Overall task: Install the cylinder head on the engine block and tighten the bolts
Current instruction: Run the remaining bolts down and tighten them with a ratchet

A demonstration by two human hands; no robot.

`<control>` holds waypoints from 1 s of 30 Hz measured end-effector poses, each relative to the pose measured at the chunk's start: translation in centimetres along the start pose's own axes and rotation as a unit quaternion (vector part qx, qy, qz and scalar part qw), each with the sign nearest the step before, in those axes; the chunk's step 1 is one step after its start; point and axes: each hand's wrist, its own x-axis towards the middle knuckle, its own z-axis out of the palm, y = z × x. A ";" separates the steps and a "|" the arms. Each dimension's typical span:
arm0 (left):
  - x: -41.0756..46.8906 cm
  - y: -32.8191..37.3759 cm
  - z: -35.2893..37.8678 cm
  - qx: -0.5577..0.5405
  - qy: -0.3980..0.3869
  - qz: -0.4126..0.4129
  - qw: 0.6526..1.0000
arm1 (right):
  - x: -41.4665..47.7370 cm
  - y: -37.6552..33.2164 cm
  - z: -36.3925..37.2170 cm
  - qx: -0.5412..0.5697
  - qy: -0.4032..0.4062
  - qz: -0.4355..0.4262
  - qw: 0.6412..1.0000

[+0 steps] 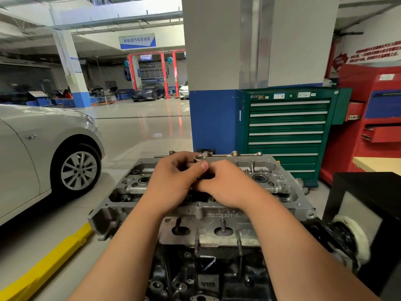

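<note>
The grey aluminium cylinder head (219, 210) sits on top of the dark engine block (206, 276) in the lower middle of the head view. Both my hands meet over the middle of the head. My left hand (173, 181) grips an upright silver socket tool (199, 158), thumb pressed against its top end. My right hand (223, 183) curls its fingers round the same tool lower down. The tool's lower end and whatever it sits on are hidden behind my fingers.
A silver car (43, 153) stands at the left, with a yellow lift arm (50, 261) on the floor. Behind the engine are a pillar (217, 118), a green drawer cabinet (286, 131) and a red tool cabinet (373, 127). A black stand (368, 192) is at the right.
</note>
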 end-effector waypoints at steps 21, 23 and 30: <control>0.4 0.2 0.6 0.015 0.004 -0.060 0.998 | 0.3 0.2 0.4 -0.013 0.044 0.015 0.999; 0.2 0.3 0.6 0.023 0.043 -0.057 0.997 | 0.2 0.1 0.5 -0.013 0.037 0.015 0.999; -0.1 0.6 0.4 0.045 0.058 -0.025 0.997 | 0.1 0.2 0.0 0.002 -0.010 -0.003 1.000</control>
